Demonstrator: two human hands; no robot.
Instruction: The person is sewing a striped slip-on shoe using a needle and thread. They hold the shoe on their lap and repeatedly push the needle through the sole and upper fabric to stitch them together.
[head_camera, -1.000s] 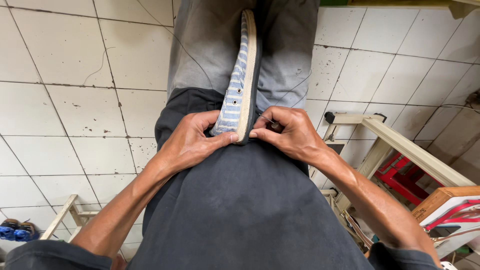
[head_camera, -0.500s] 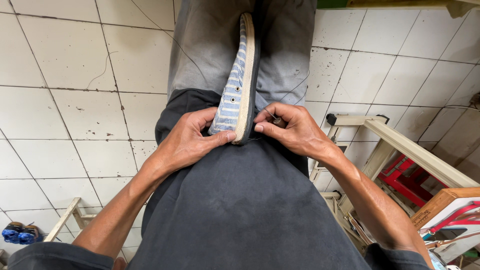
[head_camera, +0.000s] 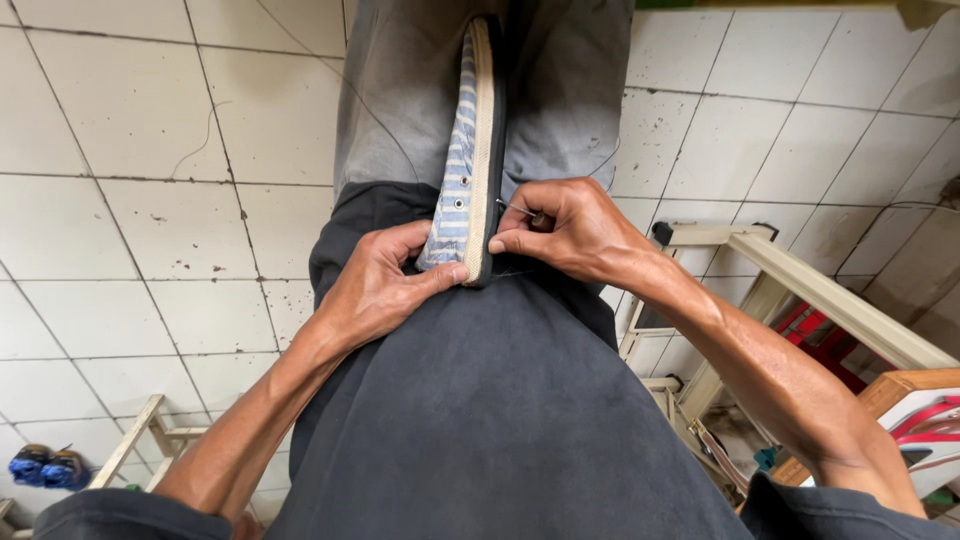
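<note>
Striped blue-and-white shoe (head_camera: 462, 150) is standing on edge between the person's knees, clamped by the grey trouser legs (head_camera: 400, 100). Left hand (head_camera: 385, 285) is gripping its heel end, thumb pressing the cream sole edge. Right hand (head_camera: 570, 230) is pinching a thin metal awl (head_camera: 517, 211) against the sole. White floor tiles (head_camera: 150, 200) are lying around.

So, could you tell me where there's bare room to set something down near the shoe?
The white tiled floor left of the knees is bare. Right of the right hand, tiles stay free down to the wooden frame. Below that, wood and red things crowd.
</note>
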